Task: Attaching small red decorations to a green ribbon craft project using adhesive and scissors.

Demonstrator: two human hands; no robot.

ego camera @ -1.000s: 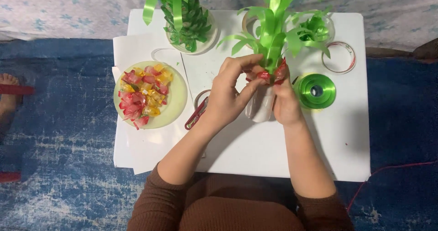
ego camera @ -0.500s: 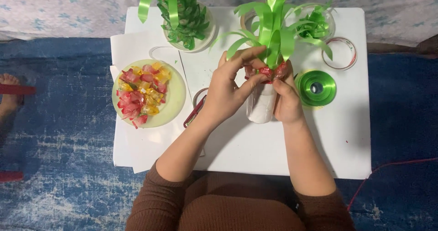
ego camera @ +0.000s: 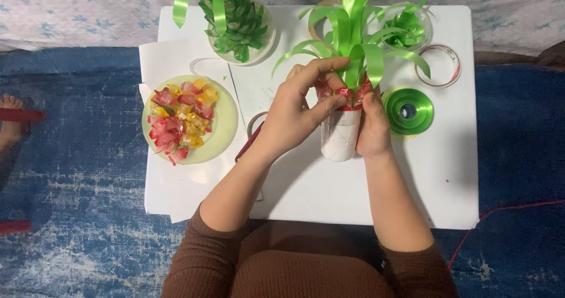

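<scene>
The left hand (ego camera: 294, 112) pinches red candy wrappers (ego camera: 347, 95) at the top of a white tube (ego camera: 339, 136), which the right hand (ego camera: 372, 127) grips. The tube looks light and crushable, best held around its lower body; the green ribbon leaves (ego camera: 353, 27) seem springy and flimsy.

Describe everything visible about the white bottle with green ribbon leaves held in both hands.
The white cylindrical bottle with green ribbon leaves lies tilted over the white table, base toward the person. Long glossy green ribbon strips fan from its top, above a band of red wrapped candies. The left hand pinches the candy band; the right hand grips its side.
</scene>
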